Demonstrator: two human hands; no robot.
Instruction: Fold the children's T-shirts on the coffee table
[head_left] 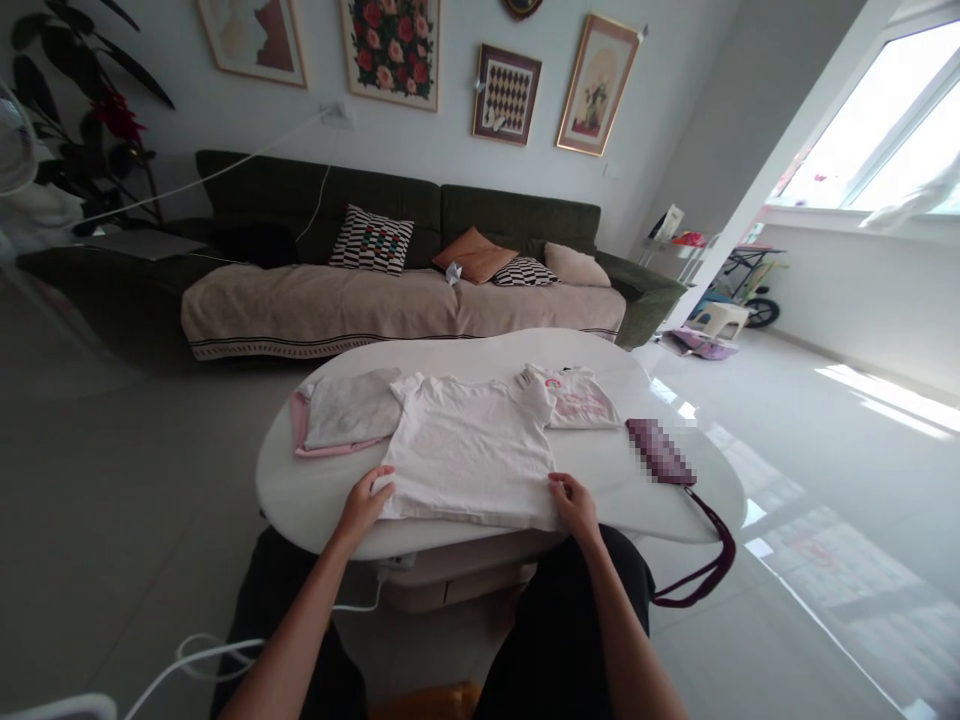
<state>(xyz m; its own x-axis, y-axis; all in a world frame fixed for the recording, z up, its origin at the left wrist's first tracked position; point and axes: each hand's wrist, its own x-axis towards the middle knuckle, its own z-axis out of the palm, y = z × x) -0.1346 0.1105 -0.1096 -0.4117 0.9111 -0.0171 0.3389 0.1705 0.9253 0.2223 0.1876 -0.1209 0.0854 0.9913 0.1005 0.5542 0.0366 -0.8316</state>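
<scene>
A white T-shirt lies spread flat on the white oval table, its hem toward me. My left hand rests at the shirt's lower left corner with fingers curled on the hem. At the lower right corner, my right hand pinches the hem. A folded grey and pink garment lies to the left of the shirt. Behind it on the right sits a folded white top with pink print.
A blurred dark-red flat item with a strap lies at the table's right edge, the strap hanging down. A dark green sofa with cushions stands behind the table. White cable runs over the floor by my left leg.
</scene>
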